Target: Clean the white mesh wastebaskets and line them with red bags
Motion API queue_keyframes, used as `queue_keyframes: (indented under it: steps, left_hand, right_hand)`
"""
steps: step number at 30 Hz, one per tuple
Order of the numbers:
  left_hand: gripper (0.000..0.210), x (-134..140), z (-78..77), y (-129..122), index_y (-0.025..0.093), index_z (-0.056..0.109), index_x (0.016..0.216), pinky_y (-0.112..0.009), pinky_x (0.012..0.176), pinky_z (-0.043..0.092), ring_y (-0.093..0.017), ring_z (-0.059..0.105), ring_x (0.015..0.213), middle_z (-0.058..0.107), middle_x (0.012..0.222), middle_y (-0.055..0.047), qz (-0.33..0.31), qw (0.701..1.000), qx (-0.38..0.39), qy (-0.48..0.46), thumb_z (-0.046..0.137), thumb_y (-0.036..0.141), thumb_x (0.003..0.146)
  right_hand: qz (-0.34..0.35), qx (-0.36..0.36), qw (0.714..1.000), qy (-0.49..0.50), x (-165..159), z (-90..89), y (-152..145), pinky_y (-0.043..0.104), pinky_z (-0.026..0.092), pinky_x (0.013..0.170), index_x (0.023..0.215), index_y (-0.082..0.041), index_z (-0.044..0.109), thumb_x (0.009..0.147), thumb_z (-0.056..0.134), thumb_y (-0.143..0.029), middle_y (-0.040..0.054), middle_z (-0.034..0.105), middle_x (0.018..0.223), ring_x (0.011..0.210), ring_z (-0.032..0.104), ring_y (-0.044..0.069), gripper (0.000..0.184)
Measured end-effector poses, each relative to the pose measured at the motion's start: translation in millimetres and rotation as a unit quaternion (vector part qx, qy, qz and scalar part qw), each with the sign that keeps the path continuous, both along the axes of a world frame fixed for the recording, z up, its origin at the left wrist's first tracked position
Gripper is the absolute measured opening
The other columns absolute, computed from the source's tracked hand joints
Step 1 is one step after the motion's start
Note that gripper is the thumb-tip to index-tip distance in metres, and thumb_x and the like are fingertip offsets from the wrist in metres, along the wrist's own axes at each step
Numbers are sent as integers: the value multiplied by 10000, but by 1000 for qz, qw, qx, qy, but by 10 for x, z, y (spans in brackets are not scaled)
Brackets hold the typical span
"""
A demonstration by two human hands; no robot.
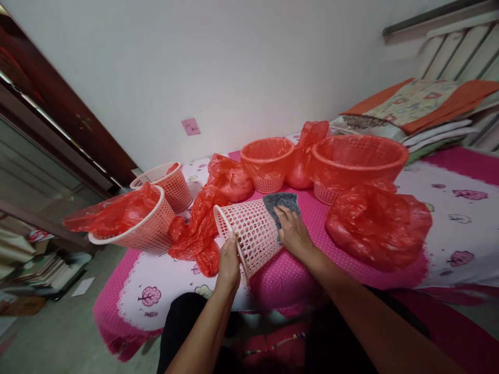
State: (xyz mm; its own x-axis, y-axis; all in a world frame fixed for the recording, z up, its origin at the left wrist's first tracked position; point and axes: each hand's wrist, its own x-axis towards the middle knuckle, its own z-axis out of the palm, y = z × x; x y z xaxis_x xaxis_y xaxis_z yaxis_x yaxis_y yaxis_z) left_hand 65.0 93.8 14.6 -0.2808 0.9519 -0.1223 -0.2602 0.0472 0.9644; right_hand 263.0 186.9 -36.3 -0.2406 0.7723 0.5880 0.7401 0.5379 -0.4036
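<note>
A pale pink perforated plastic basket [255, 234] lies tilted on its side on the bed, its mouth facing left. My left hand [229, 262] grips the rim at the near side, thumb up on the edge. A grey cloth [284, 203] covers part of the basket's base at the right. My right hand [291, 228] presses this cloth against the basket, fingers laid over it. Just left of the basket lies a crumpled red plastic bag [202, 223].
Two baskets lined with red bags, a smaller one [268, 183] and a larger one [327, 193], stand behind. Two more baskets [156, 234] [181, 191] stand at left. A puffed red bag [378, 228] lies at right. Folded bedding [417, 104] is stacked by the headboard.
</note>
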Motion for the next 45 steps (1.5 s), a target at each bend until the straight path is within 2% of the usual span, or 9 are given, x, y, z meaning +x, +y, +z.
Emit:
queue_keyframes:
  steps: [4, 7, 11, 14, 19, 25, 31, 39, 45]
  left_hand:
    - [684, 1, -22, -107, 155, 739, 1155, -478, 1002, 580, -319, 750, 1073, 796, 1149, -158, 34, 993, 35, 104, 652, 774, 876]
    - [651, 46, -203, -300, 191, 717, 1207, -460, 1049, 553, -294, 737, 1091, 785, 1182, -134, 49, 982, 52, 176, 640, 759, 899]
    - [683, 96, -477, -488, 164, 730, 1222, -496, 1164, 474, -328, 692, 1240, 763, 1277, -175, 17, 985, 47, 166, 610, 764, 918]
    - [712, 81, -559, -504, 155, 721, 1287, -509, 1214, 428, -336, 662, 1313, 740, 1348, -187, -18, 987, 54, 151, 585, 761, 939]
    - [698, 47, -602, -506, 167, 723, 1295, -516, 1240, 401, -355, 637, 1357, 721, 1392, -189, -24, 990, 39, 134, 616, 750, 926]
    - [598, 69, -582, -548, 167, 752, 1211, -525, 1207, 419, -367, 666, 1278, 762, 1294, -181, -23, 984, 46, 169, 619, 687, 949]
    - [577, -39, -477, -470, 179, 749, 1195, -519, 1194, 435, -353, 671, 1263, 764, 1273, -169, -5, 978, 55, 199, 641, 675, 922]
    - [549, -96, -319, -379, 193, 741, 1264, -495, 1208, 422, -326, 652, 1311, 746, 1339, -147, -49, 980, 61, 183, 631, 636, 958]
    - [638, -80, -352, -368, 169, 750, 1186, -490, 1124, 504, -332, 697, 1196, 787, 1160, -147, -41, 982, 51, 177, 640, 735, 911]
  right_hand:
    - [-17, 4, 998, 56, 85, -113, 124, 615, 480, 1153, 1638, -121, 371, 831, 483, -23, 224, 593, 1480, 1378, 564, 366, 821]
    - [-28, -10, 993, 113, 97, -164, 191, 611, 480, 1163, 1634, -118, 357, 890, 492, -95, 221, 607, 1466, 1373, 579, 359, 756]
    - [-13, -25, 985, 169, 60, -175, 250, 607, 478, 1170, 1541, -129, 481, 929, 595, -264, 210, 622, 1412, 1349, 589, 361, 637]
    - [21, -26, 982, 188, -1, -138, 246, 575, 470, 1185, 1464, -142, 570, 911, 555, -187, 185, 632, 1342, 1309, 609, 321, 555]
    - [93, -20, 974, 206, -188, 27, 74, 556, 466, 1194, 1460, -193, 596, 847, 514, -68, 138, 635, 1312, 1298, 607, 292, 631]
    - [175, -2, 959, 222, -517, 244, -435, 526, 440, 1243, 1558, -251, 506, 852, 497, -27, 118, 565, 1433, 1404, 541, 267, 741]
    - [251, -33, 949, 187, -757, 208, -895, 534, 435, 1260, 1655, -259, 352, 910, 491, -34, 148, 473, 1593, 1498, 483, 277, 791]
    - [247, 6, 965, 91, -730, 127, -791, 547, 476, 1230, 1703, -256, 220, 859, 479, 32, 171, 437, 1624, 1514, 480, 310, 928]
    - [243, 24, 968, 64, -683, 82, -689, 548, 491, 1217, 1718, -268, 184, 855, 478, 64, 178, 444, 1620, 1505, 493, 317, 971]
